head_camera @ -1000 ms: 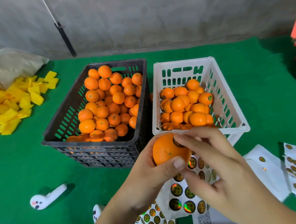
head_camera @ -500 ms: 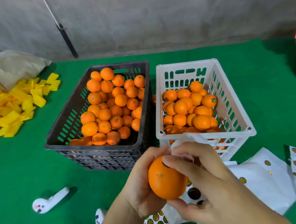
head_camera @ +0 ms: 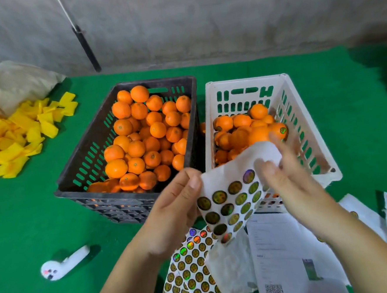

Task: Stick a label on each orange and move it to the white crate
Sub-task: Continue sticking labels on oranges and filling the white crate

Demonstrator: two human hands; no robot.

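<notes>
Just in front of the white crate (head_camera: 309,125), near its front rim, the left hand (head_camera: 176,213) is pinching the left edge of a sticker sheet (head_camera: 232,196), thumb lying over the paper and fingers curled behind it. The right hand (head_camera: 287,181) is gripping the upper right part of the same sheet, its fingers bent around the folded white paper, though motion blur is making the exact finger placement hard to tell. Round holographic labels are facing up across the lifted sheet. Inside the white crate, oranges are lying in a pile; one labelled orange (head_camera: 278,131) is sitting near the right wall with its sticker showing, just beyond the right fingers. Left of the white crate, touching or just beside it, a black crate (head_camera: 80,162) is holding many more oranges. In front of the white crate, more sticker sheets (head_camera: 193,271) and printed papers (head_camera: 283,254) are lying on the green cloth (head_camera: 29,224). Well to the left of the white crate, yellow scraps (head_camera: 13,139) are spreading across the cloth.
</notes>
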